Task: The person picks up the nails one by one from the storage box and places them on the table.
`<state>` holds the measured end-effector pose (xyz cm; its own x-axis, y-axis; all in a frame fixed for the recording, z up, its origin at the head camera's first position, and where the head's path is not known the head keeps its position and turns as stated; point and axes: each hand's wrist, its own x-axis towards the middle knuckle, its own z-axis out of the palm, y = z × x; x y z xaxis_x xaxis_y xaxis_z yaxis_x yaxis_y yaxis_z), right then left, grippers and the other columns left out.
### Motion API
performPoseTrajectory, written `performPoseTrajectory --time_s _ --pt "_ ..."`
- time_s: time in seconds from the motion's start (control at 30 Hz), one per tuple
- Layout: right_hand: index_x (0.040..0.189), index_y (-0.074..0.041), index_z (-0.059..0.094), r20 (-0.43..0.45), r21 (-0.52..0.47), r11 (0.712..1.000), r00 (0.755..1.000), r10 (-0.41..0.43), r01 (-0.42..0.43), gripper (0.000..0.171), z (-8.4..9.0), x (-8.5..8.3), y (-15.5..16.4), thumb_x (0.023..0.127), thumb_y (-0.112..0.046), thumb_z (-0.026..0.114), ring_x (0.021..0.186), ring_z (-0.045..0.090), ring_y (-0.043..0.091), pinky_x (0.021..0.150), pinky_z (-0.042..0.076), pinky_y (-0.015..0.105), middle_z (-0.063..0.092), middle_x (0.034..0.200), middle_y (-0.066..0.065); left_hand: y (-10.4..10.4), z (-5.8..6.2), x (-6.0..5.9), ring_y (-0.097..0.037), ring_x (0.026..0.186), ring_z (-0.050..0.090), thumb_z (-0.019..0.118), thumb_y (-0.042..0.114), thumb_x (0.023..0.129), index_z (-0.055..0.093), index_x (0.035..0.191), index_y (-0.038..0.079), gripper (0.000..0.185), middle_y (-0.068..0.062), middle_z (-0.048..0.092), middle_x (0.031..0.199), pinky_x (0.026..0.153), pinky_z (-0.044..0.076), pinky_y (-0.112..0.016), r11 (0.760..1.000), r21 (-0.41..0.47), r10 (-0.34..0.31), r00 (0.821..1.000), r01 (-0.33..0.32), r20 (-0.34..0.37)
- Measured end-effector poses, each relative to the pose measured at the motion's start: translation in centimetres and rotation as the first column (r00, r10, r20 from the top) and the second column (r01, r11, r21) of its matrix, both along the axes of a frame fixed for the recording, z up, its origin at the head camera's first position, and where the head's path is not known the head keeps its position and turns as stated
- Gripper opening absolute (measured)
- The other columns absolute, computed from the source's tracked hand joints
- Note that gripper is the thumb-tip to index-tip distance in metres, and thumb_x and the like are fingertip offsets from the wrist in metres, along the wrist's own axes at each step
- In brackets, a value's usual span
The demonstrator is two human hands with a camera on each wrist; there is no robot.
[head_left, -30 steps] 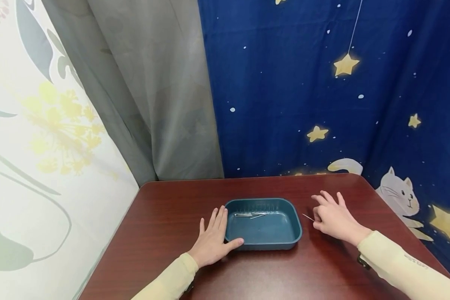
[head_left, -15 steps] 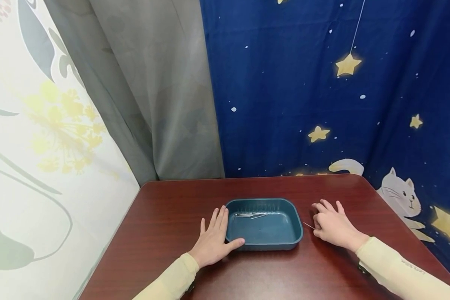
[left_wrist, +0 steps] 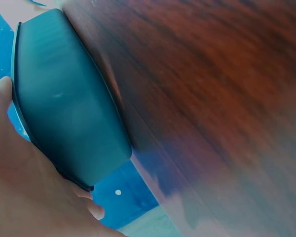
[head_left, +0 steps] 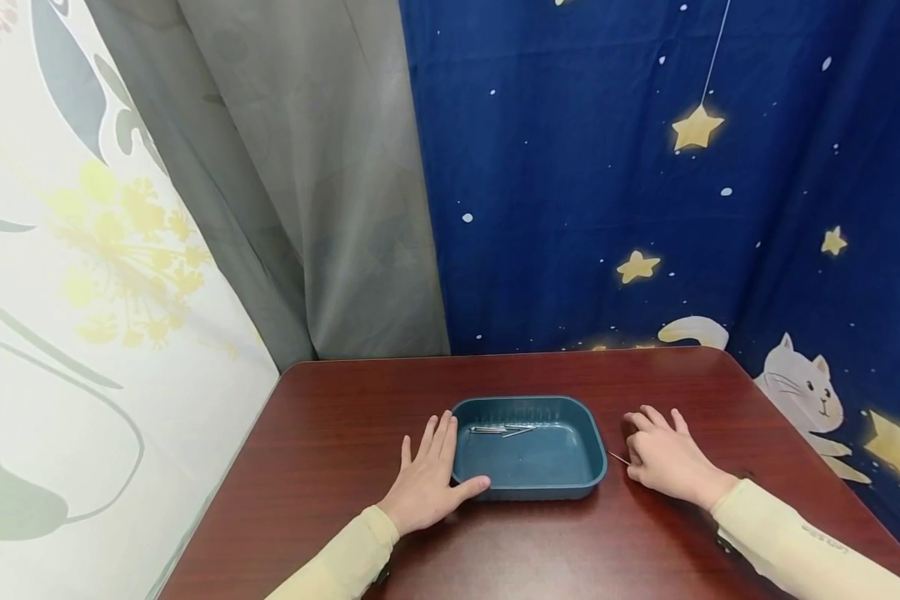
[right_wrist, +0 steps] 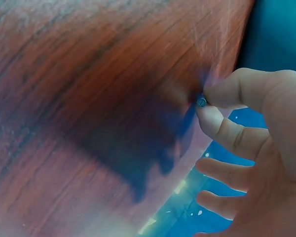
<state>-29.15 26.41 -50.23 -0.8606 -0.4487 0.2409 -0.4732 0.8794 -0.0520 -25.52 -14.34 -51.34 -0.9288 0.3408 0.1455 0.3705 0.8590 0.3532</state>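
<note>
Head view: a dark teal tray (head_left: 532, 486) is set on a red-brown wood-grained table (head_left: 525, 554), its long sides running across. Tabletop is seen all around it: a broad stretch toward the person, a narrower strip toward the far edge, wide room on the left past the left hand (head_left: 426, 487), and on the right a gap beyond which the right hand (head_left: 667, 458) is held. The far edge, rounded at its corners, is backed by a grey curtain (head_left: 360, 200) and a blue curtain (head_left: 562, 183).

By the left hand, spread with fingers straight, the tray's left side is touched, the thumb being laid over the near rim. Between the right thumb and curled forefinger a thin metal nail (head_left: 618, 458) is pinched; the remaining fingers are held loosely apart. The nail is kept low, just beside the tray's right wall, toward which its tip is pointed; whether the table is touched cannot be told. In the right wrist view its small round head is seen end-on, grey with a rough face. Several slim, shiny nails (head_left: 495, 430) are lain together inside the tray, near its far left.

On the right sleeve (head_left: 780, 529), small dark lettering (head_left: 825, 537) is printed, too small to be read.
</note>
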Motion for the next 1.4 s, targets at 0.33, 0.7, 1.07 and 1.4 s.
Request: performPoseTrajectory --time_s 0.33,0.7,1.07,1.4 --pt "0.054 -0.029 0.047 -0.012 0.017 1.000 1.000 0.004 -0.004 0.037 0.0 -0.1 0.1 0.073 -0.018 0.077 0.132 0.039 0.050 0.100 0.017 0.079 0.059 0.129 0.020 0.0 0.1 0.1 -0.027 0.154 0.000 0.046 0.078 0.090 0.011 0.162 0.007 0.108 -0.003 0.002 0.169 0.112 0.005 -0.071 1.000 -0.005 0.004 1.000 -0.004 0.002" --pt "0.057 -0.028 0.047 -0.007 0.014 1.000 1.000 0.001 0.000 0.038 0.9 -0.3 0.0 0.075 -0.020 0.080 0.131 0.040 0.051 0.099 0.018 0.079 0.058 0.131 0.021 -0.1 0.1 0.2 -0.029 0.154 0.002 0.047 0.078 0.090 0.011 0.162 0.007 0.108 -0.005 0.003 0.169 0.111 0.005 -0.072 1.000 0.005 0.003 1.000 -0.003 0.007" --pt "0.064 -0.030 0.053 -0.098 -0.020 0.999 0.995 0.034 -0.036 0.032 3.5 -1.8 -1.5 0.076 -0.016 0.078 0.127 0.045 0.043 0.099 0.026 0.075 0.057 0.132 0.019 -0.2 -0.1 0.1 -0.031 0.154 0.004 0.049 0.076 0.090 0.011 0.162 0.007 0.107 -0.005 0.004 0.169 0.110 0.006 -0.073 1.000 0.015 0.002 1.000 -0.002 0.007" --pt "0.080 -0.026 0.066 -0.159 -0.048 0.991 0.980 0.117 -0.126 0.014 4.7 -2.5 -5.1 0.081 -0.020 0.078 0.128 0.047 0.036 0.106 0.027 0.068 0.056 0.136 0.014 0.0 -0.1 0.1 -0.029 0.154 0.002 0.048 0.076 0.090 0.010 0.162 0.007 0.107 -0.004 0.003 0.169 0.111 0.005 -0.072 1.000 0.013 0.001 1.000 -0.002 0.012"
